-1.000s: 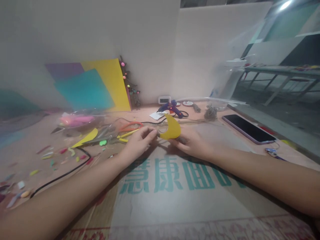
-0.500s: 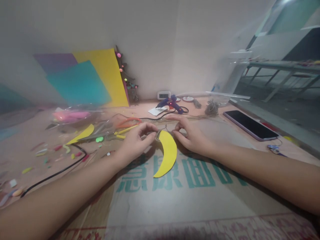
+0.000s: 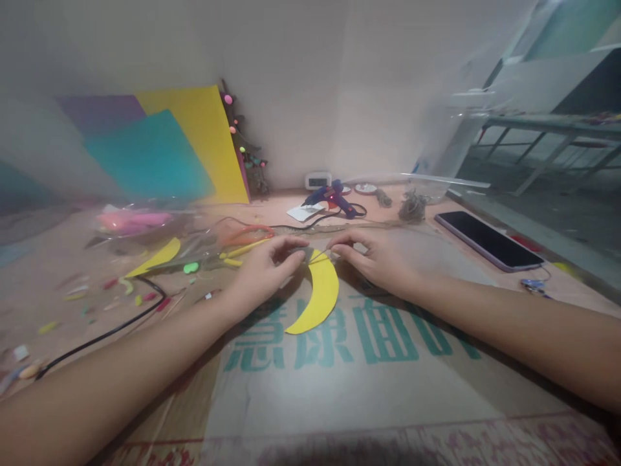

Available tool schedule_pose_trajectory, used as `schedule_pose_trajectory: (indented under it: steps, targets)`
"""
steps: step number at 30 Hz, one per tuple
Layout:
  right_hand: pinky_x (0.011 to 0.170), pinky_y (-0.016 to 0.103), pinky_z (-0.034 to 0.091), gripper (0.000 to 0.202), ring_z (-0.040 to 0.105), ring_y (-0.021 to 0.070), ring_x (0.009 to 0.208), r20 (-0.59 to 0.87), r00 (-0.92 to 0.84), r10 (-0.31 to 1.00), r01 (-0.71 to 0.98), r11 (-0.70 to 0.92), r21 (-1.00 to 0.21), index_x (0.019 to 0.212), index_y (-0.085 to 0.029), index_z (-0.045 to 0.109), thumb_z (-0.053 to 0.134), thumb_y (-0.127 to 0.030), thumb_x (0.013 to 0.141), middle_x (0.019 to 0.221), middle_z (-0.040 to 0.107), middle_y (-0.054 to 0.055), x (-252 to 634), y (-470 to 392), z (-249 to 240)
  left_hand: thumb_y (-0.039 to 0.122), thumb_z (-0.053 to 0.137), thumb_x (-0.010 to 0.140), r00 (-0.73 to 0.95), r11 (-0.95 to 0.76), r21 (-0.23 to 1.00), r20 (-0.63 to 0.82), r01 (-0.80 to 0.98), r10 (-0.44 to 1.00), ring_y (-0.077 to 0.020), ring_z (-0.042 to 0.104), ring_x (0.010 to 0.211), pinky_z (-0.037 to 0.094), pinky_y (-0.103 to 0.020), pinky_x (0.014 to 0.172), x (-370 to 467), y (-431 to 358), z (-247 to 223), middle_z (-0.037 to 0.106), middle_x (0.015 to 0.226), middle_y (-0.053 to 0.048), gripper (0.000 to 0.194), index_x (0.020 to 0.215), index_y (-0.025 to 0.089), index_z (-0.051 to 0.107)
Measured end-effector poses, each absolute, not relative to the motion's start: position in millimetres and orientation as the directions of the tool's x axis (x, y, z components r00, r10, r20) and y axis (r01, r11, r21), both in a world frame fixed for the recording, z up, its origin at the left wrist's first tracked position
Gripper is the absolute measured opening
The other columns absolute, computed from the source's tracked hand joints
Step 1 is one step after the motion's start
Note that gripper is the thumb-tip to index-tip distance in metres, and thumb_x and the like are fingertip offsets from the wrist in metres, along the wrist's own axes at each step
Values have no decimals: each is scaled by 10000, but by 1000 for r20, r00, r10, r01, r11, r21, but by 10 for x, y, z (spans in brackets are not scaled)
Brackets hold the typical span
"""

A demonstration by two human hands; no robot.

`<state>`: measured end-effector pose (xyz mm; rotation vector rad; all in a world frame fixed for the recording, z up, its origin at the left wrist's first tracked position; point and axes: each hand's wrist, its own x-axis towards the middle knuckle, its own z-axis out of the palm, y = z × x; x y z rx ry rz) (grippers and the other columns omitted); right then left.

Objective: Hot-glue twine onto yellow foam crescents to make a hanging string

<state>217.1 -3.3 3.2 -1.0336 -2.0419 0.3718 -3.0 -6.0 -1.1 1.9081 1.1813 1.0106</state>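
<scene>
In front of you, the table carries a pale sheet printed with green characters. Beyond it, coloured sheets lean against the wall on your left. Your left hand and right hand face each other over the near edge of the clutter, and your phone lies off to the right. Between your hands is the yellow crescent, its upper end at your left fingertips and its lower point hanging towards you. You pinch that upper end with the left thumb and fingers; your right thumb and forefinger nip a thin cord that crosses it. Blur hides whether the cord already loops behind. I judge the step to be winding cord round the crescent's end; the next move calls for a steady left pinch and light, even tension from the right.
</scene>
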Motion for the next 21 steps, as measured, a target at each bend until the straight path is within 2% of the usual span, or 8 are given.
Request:
schedule_pose_trajectory:
  steps: [3,7,9,12,17,21]
  targets:
    - [723,302,486,182,636,179,788,599,-357,717,549,680,-486,882,-188,677,520,-268,929,842,705,43,2197,-63,48,336,581,860,260,-349,865,266,360,928,-200,642,938,491,-315,834,-43,-7,-55,685,1061,-77,291,1086,156,615]
    - [696,301,452,204,592,165,735,605,-636,479,427,872,-241,892,-170,661,494,-271,953,786,666,50,2221,-109,48,343,581,859,239,-345,884,278,315,930,-185,634,919,485,-286,796,-51,21,-76,671,1049,-71,274,1056,152,595]
    - [710,309,447,189,586,169,766,583,-713,389,365,916,-165,903,-169,650,495,-266,952,817,656,60,2222,-130,52,335,586,852,230,-346,887,284,305,931,-179,629,905,480,-275,780,-46,20,-67,665,1028,-67,261,1035,148,591]
    - [717,307,455,149,569,170,803,607,-677,417,384,903,-193,929,-173,610,485,-250,952,876,622,71,2221,-136,50,329,589,843,219,-333,897,276,289,936,-179,627,893,479,-270,767,-37,14,-51,664,1006,-65,252,1014,144,591]
    - [655,274,443,51,503,139,722,722,-411,557,495,801,-336,961,-189,536,500,-206,929,882,544,41,2239,-37,7,341,562,856,265,-295,906,218,302,939,-195,644,880,492,-297,765,-36,29,-73,689,1011,-76,344,1138,150,605]
    - [630,274,431,66,516,143,701,715,-292,635,590,708,-388,947,-190,555,501,-204,911,853,565,33,2279,48,104,333,535,867,270,-295,901,212,317,939,-208,652,909,496,-314,792,-41,66,-107,696,1055,-86,352,1161,158,617]
